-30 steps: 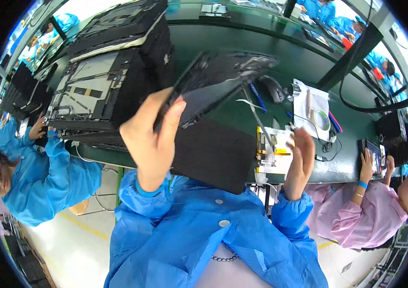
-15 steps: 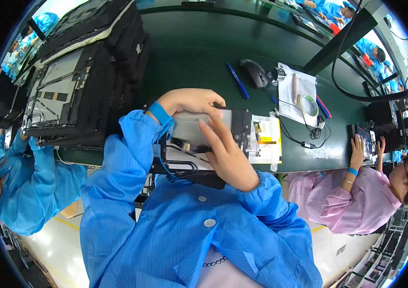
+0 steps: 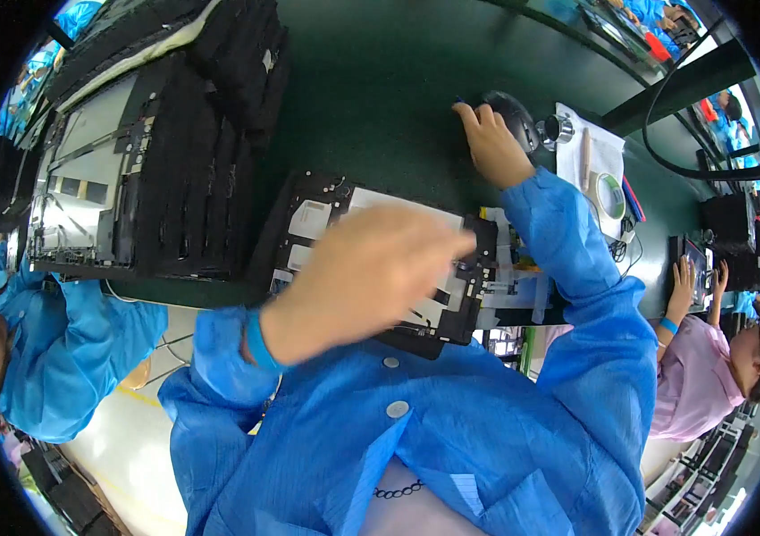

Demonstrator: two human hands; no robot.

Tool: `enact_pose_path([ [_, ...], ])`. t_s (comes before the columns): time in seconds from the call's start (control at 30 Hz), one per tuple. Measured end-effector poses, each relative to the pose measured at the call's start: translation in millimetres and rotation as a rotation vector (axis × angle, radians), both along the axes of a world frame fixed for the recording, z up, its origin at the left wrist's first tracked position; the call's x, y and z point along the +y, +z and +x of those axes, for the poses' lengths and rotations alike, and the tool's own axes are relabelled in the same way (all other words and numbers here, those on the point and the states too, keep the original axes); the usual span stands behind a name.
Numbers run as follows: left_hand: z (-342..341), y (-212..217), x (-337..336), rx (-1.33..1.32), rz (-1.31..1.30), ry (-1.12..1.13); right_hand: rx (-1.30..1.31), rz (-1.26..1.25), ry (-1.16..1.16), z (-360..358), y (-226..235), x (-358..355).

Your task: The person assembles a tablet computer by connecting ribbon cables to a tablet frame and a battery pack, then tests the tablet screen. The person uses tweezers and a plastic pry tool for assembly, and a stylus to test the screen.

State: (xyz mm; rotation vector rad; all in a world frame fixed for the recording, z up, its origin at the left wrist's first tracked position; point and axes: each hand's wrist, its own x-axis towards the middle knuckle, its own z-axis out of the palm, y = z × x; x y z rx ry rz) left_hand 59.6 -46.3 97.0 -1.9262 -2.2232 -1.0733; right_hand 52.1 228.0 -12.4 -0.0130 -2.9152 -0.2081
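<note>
My right hand (image 3: 493, 147) reaches out to the far right of centre, over a blue pen (image 3: 458, 100) beside the mouse. Its fingers are curled down onto the pen; only the pen's tip end shows past them. Motion smears my left hand (image 3: 380, 268), which is above a flat black device chassis (image 3: 315, 189) with silver panels and small screws. Its fingers cannot be made out, nor whether they hold anything. A blue band (image 3: 261, 341) circles the left wrist.
A tall stack of black chassis (image 3: 192, 170) stands at left. A black mouse (image 3: 512, 114), white paper (image 3: 576, 125), a tape roll (image 3: 610, 196) and taped clear film (image 3: 518, 290) lie to the right. Co-workers sit on either side; a dark post (image 3: 679, 85) rises at the back right.
My right hand has left the chassis and stretched to the pen. My left hand has moved over the middle of the chassis, whose black frame and panels now show more. The view has shifted.
</note>
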Motion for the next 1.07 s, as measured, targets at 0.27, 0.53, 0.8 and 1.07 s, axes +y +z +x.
enact_pose_path([
  [0.27, 30, -76, -8, 0.012, -0.393, 0.047, 0.117, -1.534, 0.101, 82, 94, -34],
  [0.53, 26, -71, -6, -0.107, -0.462, -0.039, 0.547, -1.691, -0.344, 200, 61, -155],
  [0.8, 32, -79, -10, -0.090, -0.458, -0.016, 0.385, -1.398, -0.502, 204, 44, -184],
  [1.07, 32, -81, -11, -0.056, -0.454, 0.000, 0.373, -1.360, -0.694, 193, 48, -192],
])
